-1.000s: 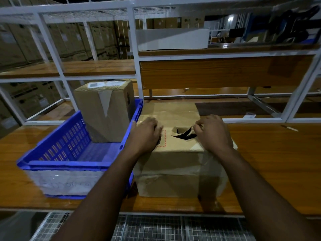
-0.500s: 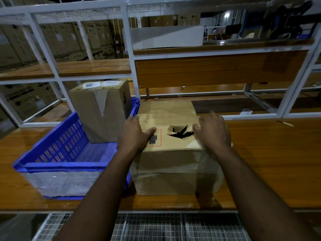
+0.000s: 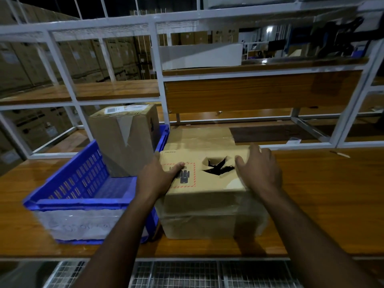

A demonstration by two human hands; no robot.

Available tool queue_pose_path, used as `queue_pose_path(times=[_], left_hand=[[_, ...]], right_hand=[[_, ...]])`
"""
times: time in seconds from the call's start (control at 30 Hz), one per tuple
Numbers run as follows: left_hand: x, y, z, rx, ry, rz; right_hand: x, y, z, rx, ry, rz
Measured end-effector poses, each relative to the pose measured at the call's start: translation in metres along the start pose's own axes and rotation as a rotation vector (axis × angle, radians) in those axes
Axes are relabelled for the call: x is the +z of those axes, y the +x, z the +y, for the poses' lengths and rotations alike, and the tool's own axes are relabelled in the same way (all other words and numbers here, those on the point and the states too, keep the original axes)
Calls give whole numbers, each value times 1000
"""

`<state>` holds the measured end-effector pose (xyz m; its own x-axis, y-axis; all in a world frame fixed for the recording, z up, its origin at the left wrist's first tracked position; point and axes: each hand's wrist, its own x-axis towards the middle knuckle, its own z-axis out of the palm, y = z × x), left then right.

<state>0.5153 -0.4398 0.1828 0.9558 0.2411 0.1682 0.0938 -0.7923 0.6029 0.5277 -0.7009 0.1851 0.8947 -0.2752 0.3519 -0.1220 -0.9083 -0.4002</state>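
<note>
A brown cardboard box (image 3: 207, 206) with a torn hole in its top stands on the wooden table (image 3: 324, 200), close to the front edge. My left hand (image 3: 158, 177) holds the box's top left edge, thumb lying on the printed red-framed label and fingers down the left side. My right hand (image 3: 259, 169) lies on the top right corner, thumb beside the hole, fingers reaching over the far right edge. A blue plastic crate (image 3: 68, 183) touches the box on its left and holds a taller taped carton (image 3: 124, 138).
A white metal shelving frame (image 3: 160, 88) rises behind the table with wooden shelves at several heights. A dark mat (image 3: 268, 134) lies behind the box. Wire mesh (image 3: 187, 275) runs below the table's front edge. Stacked cartons fill the dim background.
Both hands have slid outward from the middle of the box top to its left and right edges. The box itself stays in the same spot.
</note>
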Motion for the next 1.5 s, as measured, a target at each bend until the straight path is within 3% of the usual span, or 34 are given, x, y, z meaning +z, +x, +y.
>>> queue_pose_path(times=[0.13,0.3,0.53,0.87,0.97,1.03,1.17,1.27,1.5], left_hand=[[-10,-21,-1,77,-78,51],[-9,-44,-8,216,-216,165],[19,-67,-35,234,-145,148],[48,-80,-54,266,-17,36],[47,-72,-44,301,99,47],[49,-63,-32,363,242,-54],[61,-45,-10,459,365,-303],[69,-34,-2,482,428,-388],[71,-14,3,523,403,-186]], right_hand=[[-15,-13,2,-6,53,34],[-19,-23,14,34,203,198],[6,-52,31,89,246,279],[46,-88,52,48,157,186],[41,-78,47,2,-18,155],[39,-68,38,-84,-139,80],[48,-53,9,-271,-157,-130],[56,-49,2,-288,-142,-144],[53,-28,-9,-257,-135,-90]])
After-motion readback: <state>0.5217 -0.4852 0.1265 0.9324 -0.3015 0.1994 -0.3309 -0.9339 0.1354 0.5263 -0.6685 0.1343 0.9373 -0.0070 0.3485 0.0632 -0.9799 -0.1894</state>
